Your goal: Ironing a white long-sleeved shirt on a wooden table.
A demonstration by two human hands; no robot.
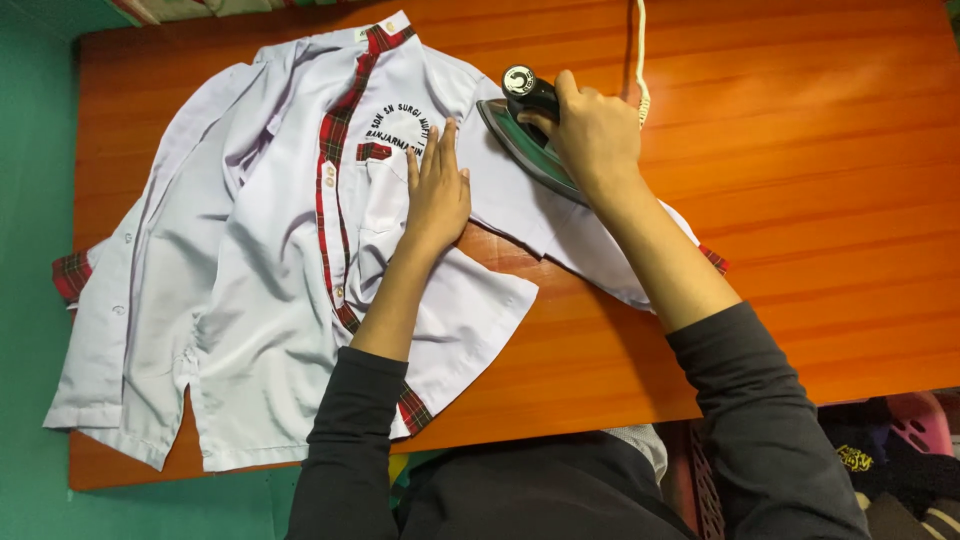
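Shirt (250, 270): thin white cloth, matt, creased, with red tartan trim. Table (800, 200): orange wood, smooth, glossy. Iron (530, 140): shiny metal soleplate, black plastic handle. Cord (640, 60): white braided fabric.

Your left hand (437, 190) lay flat, palm down, with the fingers (432, 150) straight, close together and pointing away from you. Its wrist was straight and the forearm ran back toward your body, bare up to a dark sleeve pushed to just below the elbow. Your right hand (592, 130) was closed in a fist-like grip, knuckles up, thumb wrapped under. That arm reached farther forward, angled from the lower right, its dark sleeve also pushed up the forearm.
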